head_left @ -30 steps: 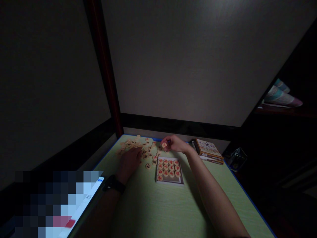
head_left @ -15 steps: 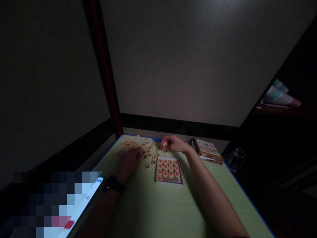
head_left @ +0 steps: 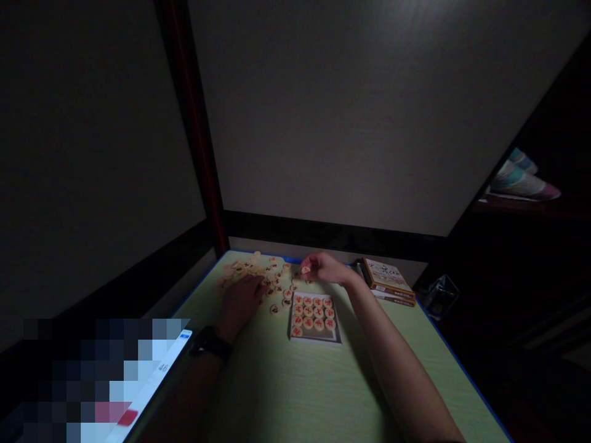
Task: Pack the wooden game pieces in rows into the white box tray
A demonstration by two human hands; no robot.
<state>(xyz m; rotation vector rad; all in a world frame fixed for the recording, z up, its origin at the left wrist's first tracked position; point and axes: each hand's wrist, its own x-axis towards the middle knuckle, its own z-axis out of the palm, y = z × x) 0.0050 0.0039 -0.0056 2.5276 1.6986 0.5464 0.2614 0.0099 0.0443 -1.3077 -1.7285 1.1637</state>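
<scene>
My right hand (head_left: 323,267) is raised over the far side of the table, pinching a round Chinese chess piece (head_left: 305,269) between thumb and fingers. The piece is pale with a small red mark. My left hand (head_left: 242,298), with a dark watch at its wrist, rests palm down on the near edge of a loose heap of chess pieces (head_left: 247,266); its fingers reach forward over some of them. Between the forearms lies a shallow white box (head_left: 339,335) with red-marked chess pieces (head_left: 308,312) set in rows. Black-marked pieces (head_left: 274,309) lie left of the box.
Small boxes or books (head_left: 388,277) are stacked at the table's right back corner. A lit phone or tablet screen (head_left: 152,375), partly blurred out, is at the left front. The green table (head_left: 295,394) has a blue edge and meets a wall panel behind.
My right hand has barely shifted, and the piece in it is turned slightly to the left. The left fingers have moved a little over the heap. The box's rows look the same.
</scene>
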